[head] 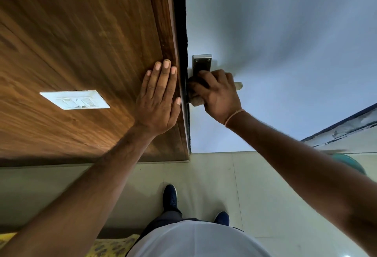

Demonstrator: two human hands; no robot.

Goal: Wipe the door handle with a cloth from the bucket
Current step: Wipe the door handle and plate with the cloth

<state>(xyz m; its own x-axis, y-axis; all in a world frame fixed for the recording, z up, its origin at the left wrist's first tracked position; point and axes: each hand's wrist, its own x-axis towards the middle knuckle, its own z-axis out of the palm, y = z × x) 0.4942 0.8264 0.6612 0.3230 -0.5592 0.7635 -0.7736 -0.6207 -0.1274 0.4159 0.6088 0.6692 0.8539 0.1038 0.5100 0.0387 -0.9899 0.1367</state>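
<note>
Right hand [219, 95] wrapped tight round grey cloth [196, 101] on silver metal door handle [202, 63]. Left hand [158, 97] flat, fingers [166, 69] spread open, empty, on brown wooden wall [81, 42].

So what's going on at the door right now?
Left hand flat on wood panel. Right hand wrapped around cloth on door handle. Nothing in the way.

A single wide-angle view from the person's head looks forward and steeply down, close to a white door [285, 32] and the wooden wall panel [71, 52] beside it. Both hands sit near the centre, the left hand [158, 101] toward 10 o'clock, the right hand [219, 95] toward 1 o'clock. The floor [214, 175] and shoes [170, 197] fill 6 o'clock.
</note>
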